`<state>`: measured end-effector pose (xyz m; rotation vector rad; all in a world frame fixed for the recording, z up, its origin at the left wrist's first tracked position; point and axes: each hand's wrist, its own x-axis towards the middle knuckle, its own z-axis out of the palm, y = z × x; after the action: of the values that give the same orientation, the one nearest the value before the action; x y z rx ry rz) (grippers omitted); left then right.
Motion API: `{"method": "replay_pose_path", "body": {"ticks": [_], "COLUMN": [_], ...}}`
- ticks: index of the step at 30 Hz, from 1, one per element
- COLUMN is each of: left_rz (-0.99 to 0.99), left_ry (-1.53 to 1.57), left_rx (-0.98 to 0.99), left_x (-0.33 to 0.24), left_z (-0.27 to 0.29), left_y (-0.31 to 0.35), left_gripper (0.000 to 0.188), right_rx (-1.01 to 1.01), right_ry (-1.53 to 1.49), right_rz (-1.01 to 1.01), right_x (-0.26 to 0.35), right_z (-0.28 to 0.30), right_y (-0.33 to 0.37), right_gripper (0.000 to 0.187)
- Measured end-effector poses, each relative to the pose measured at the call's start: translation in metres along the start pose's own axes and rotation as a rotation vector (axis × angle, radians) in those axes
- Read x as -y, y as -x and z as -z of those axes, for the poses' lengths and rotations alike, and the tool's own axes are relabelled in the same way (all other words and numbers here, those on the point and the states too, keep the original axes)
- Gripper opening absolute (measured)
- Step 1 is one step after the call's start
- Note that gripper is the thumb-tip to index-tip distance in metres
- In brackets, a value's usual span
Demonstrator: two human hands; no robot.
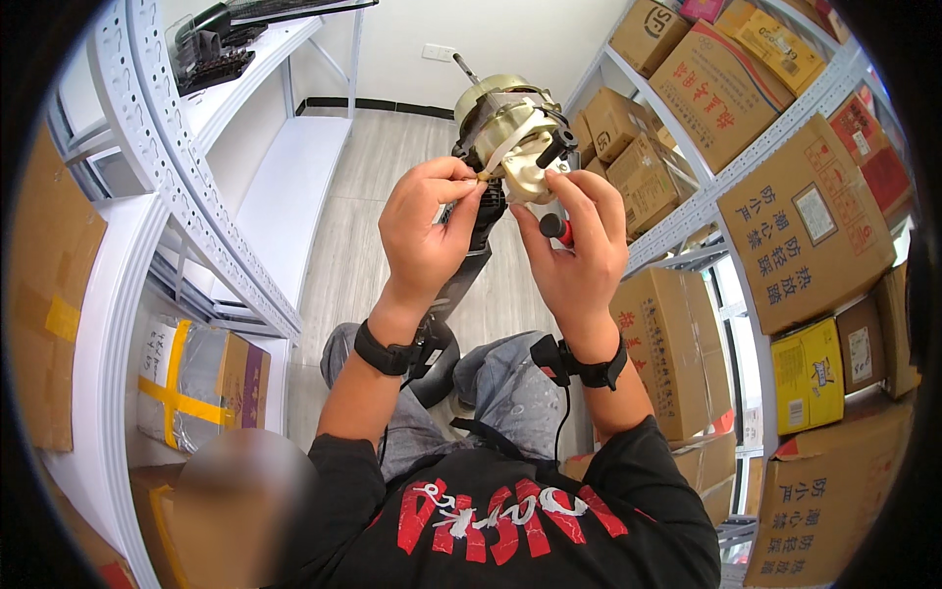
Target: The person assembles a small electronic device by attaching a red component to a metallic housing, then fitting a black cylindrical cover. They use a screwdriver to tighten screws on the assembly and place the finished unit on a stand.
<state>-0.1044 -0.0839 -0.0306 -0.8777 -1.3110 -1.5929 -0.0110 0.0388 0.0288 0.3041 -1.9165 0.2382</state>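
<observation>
An electric fan's bare motor [488,105] sits atop a black stand [461,280] between my knees, its metal shaft pointing away to the upper left. A pale gearbox housing [528,177] and a black knob are on the side nearest me. Across the motor runs a white wire sleeve [512,144]. My left hand [427,221] is closed, thumb and forefinger pinching the sleeve's yellowish lower end. My right hand [587,231] has its fingertips at the housing's right edge. Tucked in its palm is a screwdriver with a red and black handle [556,229]; its shaft is hidden.
White metal shelves [250,88] stand on the left, holding dark parts above and a taped parcel [201,383] below. Racks on the right are filled with cardboard boxes [810,221]. The stand's black base [437,368] is between my legs. A wall [402,49] closes the far end.
</observation>
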Motion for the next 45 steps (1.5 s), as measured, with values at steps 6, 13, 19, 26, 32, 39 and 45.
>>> {"method": "replay_pose_path", "body": {"ticks": [6, 13, 19, 26, 32, 39, 45], "left_rz": [-0.002, -0.001, 0.026, -0.04, -0.046, 0.208, 0.601], "left_ry": [0.016, 0.1, 0.033, -0.065, -0.1, 0.127, 0.654], "left_rx": [0.033, 0.089, 0.055, 0.014, -0.029, -0.043, -0.011], "left_x": [0.002, -0.002, -0.003, -0.006, -0.008, -0.018, -0.052], "left_z": [0.003, 0.007, 0.0, -0.005, -0.007, 0.024, 0.028], "left_y": [-0.002, -0.004, -0.003, 0.001, 0.001, 0.014, 0.016], "left_gripper": [0.019, 0.018, 0.017, 0.018, 0.017, 0.016, 0.016], "right_rx": [0.025, 0.051, 0.008, -0.008, 0.009, 0.06, 0.203], "right_ry": [-0.039, -0.256, -0.237, -0.409, -0.422, -0.535, -0.76], "right_rz": [-0.06, -0.152, -0.104, -0.201, -0.211, -0.22, -0.211], "right_x": [-0.003, 0.002, -0.004, 0.0, -0.002, -0.01, 0.001], "right_z": [0.007, 0.033, 0.058, 0.067, 0.072, 0.098, 0.116], "right_y": [0.008, 0.02, 0.036, 0.052, 0.059, 0.071, 0.076], "right_gripper": [0.04, 0.027, 0.032, 0.036, 0.033, 0.033, 0.037]}}
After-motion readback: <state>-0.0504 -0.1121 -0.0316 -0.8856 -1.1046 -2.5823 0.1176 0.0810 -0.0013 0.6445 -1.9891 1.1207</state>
